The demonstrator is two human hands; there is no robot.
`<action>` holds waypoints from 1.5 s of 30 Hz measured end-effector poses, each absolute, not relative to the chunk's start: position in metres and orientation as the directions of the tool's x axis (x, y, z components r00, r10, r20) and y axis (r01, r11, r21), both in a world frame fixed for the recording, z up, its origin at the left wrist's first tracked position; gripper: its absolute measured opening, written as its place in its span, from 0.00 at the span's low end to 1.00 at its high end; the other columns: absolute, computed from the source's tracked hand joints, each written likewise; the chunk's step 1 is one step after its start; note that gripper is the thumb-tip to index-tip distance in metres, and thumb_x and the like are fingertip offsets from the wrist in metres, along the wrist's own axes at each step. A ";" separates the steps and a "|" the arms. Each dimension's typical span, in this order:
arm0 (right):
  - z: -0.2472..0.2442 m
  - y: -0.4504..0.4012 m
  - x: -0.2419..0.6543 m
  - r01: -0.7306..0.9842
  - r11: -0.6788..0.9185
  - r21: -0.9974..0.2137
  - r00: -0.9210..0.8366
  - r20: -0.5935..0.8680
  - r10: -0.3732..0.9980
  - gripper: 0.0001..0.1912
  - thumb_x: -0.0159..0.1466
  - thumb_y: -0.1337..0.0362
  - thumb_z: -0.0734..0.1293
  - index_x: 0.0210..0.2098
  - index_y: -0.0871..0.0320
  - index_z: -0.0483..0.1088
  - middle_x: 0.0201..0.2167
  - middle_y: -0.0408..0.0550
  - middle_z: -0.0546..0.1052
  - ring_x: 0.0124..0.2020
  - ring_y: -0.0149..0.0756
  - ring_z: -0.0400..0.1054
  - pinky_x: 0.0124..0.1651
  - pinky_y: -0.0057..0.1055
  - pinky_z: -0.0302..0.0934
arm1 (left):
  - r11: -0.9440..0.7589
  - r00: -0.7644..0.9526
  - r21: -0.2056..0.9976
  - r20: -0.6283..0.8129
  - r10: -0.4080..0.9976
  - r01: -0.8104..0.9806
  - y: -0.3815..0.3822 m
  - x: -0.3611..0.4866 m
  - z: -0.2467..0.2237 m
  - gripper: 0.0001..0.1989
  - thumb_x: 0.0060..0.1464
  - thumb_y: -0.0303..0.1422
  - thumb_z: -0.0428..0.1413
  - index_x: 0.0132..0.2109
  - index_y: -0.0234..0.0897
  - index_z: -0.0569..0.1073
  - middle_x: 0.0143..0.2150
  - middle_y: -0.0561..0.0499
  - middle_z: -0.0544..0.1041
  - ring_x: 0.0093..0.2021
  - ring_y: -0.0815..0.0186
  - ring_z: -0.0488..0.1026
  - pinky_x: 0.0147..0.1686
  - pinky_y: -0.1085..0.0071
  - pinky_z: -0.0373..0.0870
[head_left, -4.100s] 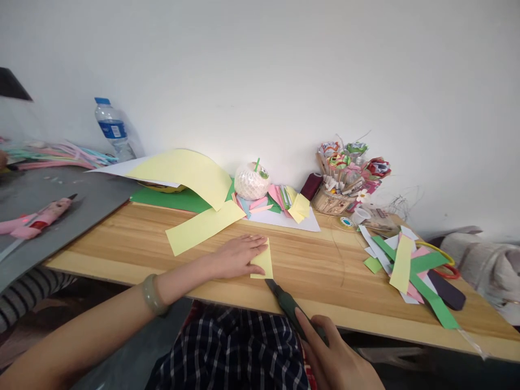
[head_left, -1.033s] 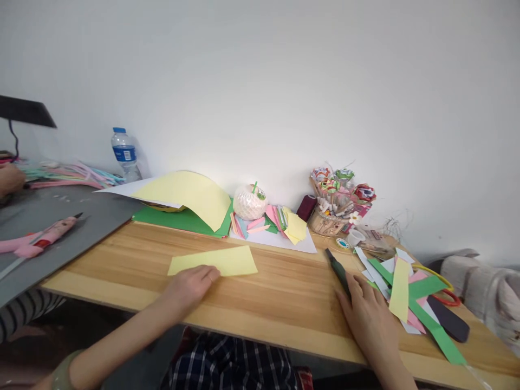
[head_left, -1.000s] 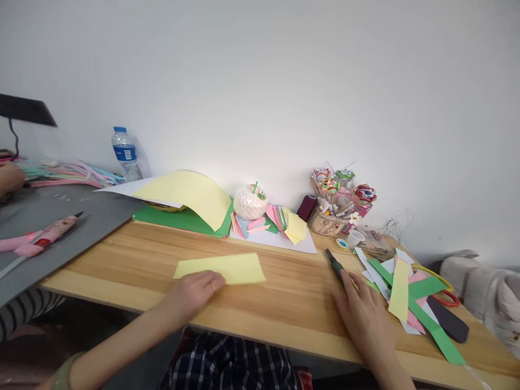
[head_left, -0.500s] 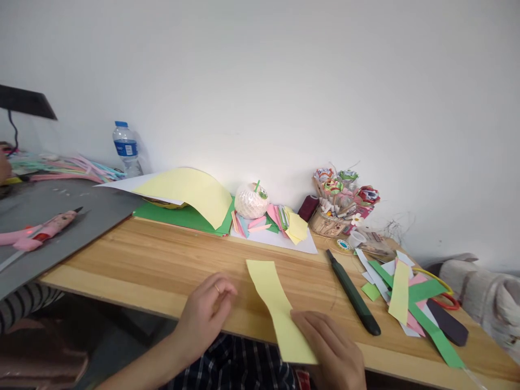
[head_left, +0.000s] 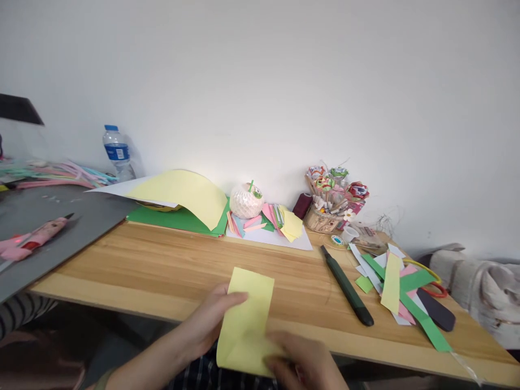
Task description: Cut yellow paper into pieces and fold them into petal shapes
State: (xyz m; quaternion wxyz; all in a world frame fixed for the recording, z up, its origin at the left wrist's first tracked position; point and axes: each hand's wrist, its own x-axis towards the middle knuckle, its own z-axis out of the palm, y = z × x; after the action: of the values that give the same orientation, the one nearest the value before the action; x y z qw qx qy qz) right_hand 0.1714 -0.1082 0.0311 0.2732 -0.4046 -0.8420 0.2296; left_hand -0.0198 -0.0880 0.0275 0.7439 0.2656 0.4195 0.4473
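Observation:
A yellow paper strip [head_left: 248,309] is held over the table's front edge and my lap. My left hand [head_left: 217,314] grips its left side, thumb on top and fingers behind. At the near end the strip curls up, and my right hand [head_left: 303,360], smeared by motion, has its fingers closed on the lower right corner. To the right of the strip lies a dark green utility knife [head_left: 347,287], apart from both hands.
Loose paper strips [head_left: 422,319] and a dark phone-like slab [head_left: 436,310] lie at right. Along the wall stand a basket of paper flowers [head_left: 325,221], a white ball [head_left: 246,201], stacked paper sheets [head_left: 179,195] and a water bottle [head_left: 117,154]. A pink glue gun [head_left: 38,238] rests on the grey mat at left.
My left hand, open before, has taken hold of the yellow strip. The strip has moved left and turned, its near end now curled. My right hand has moved left and down with it.

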 end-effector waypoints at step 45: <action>0.050 -0.092 0.163 0.185 0.029 -0.982 0.109 0.050 0.993 0.19 0.48 0.47 0.70 0.20 0.58 0.71 0.18 0.42 0.69 0.21 0.29 0.60 0.23 0.24 0.56 | 0.182 -0.076 0.894 -0.232 0.970 -0.410 -0.094 -0.004 0.049 0.16 0.31 0.38 0.68 0.26 0.32 0.75 0.25 0.51 0.76 0.26 0.70 0.69 0.28 0.76 0.64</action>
State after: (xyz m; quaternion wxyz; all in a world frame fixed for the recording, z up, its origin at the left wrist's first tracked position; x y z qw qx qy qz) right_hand 0.1633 -0.0921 0.0496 0.4893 -0.5614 -0.5245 0.4128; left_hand -0.0042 -0.0938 0.0488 0.6102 0.2993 0.4675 0.5652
